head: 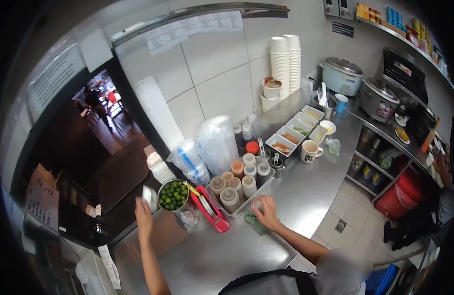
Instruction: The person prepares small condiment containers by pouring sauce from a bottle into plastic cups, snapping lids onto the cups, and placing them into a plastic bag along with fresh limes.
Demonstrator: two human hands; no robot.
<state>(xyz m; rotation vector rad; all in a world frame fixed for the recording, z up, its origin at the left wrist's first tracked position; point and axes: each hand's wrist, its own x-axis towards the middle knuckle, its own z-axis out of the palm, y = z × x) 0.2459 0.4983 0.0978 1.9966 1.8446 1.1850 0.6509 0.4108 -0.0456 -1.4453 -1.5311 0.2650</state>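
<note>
My left hand (142,214) is at the left edge of the steel counter, with a white item (150,198), blurred, at its fingertips; whether it grips the item is unclear. Beside it stands a metal container of small green limes (172,195). A red tape dispenser (211,212) lies to the right of the limes. My right hand (266,213), fingers apart and seemingly holding nothing, hovers by the front corner of a clear plastic basket (254,199) of squeeze bottles. Partly under this hand is a green cloth (257,224). A small clear plastic bag (189,220) rests near the dispenser.
Behind the basket are wrapped plastic containers (217,143). White topping trays (282,144) and a mug (310,151) stand farther right, below stacked paper cups (279,62). Rice cookers (343,75) line the back. A person's arm (442,169) shows at the right edge.
</note>
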